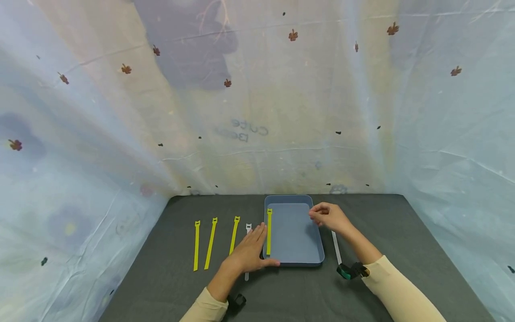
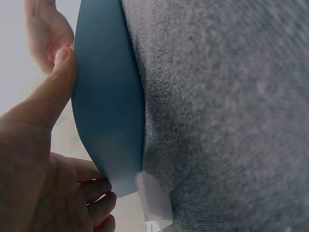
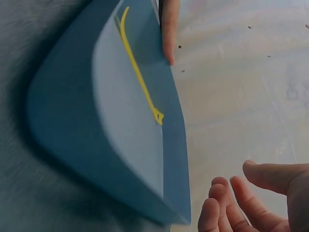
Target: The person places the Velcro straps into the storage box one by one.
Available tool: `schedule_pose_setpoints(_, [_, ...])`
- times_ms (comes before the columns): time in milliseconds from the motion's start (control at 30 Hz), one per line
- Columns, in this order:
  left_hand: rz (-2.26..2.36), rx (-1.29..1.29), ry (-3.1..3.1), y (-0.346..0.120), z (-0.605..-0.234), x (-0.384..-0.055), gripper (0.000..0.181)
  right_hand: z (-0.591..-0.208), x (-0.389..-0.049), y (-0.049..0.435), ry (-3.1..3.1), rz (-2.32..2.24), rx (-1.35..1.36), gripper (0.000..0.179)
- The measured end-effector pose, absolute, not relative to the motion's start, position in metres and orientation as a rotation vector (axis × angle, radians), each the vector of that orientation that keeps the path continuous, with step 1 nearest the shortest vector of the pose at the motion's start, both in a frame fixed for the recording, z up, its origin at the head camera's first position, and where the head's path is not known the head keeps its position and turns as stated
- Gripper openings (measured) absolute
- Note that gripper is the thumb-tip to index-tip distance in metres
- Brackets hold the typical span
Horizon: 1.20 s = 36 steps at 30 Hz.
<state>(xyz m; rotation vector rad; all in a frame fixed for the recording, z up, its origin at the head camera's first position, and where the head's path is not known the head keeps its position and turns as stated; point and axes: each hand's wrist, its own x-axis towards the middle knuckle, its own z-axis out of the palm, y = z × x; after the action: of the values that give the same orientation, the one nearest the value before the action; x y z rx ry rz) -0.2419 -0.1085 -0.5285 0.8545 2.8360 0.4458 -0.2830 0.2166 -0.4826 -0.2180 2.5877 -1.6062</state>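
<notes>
Steadying the blue tray [image 1: 295, 235] calls for light pressure from the left hand [image 1: 248, 251], fingers extended, thumb spread, clear of the yellow strap [image 1: 269, 232] inside at left, while the right hand [image 1: 331, 218] hovers at right, fingers loosely bent, empty.

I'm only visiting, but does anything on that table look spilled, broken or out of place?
Nothing looks spilled or broken. Slightly odd, perhaps: a white strap lies alone to the right of the blue tray, while another white strap and three yellow straps lie to its left.
</notes>
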Motion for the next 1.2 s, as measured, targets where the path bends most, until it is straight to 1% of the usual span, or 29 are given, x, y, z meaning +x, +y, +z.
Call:
schedule_pose_setpoints(533, [0.425, 0.843, 2.832, -0.108, -0.53, -0.243, 0.123, -0.504, -0.258, 0.266, 2.694, -1.602, -0.124, 0.026])
schedule_pose_setpoints(833, [0.426, 0.856, 2.831, -0.108, -0.53, -0.244, 0.123, -0.527, -0.258, 0.281, 2.752, -1.537, -0.049, 0.022])
schedule_pose_setpoints(1200, [0.422, 0.837, 2.829, -0.107, -0.529, -0.244, 0.123, -0.538, -0.253, 0.288, 2.748, -1.482, -0.153, 0.024])
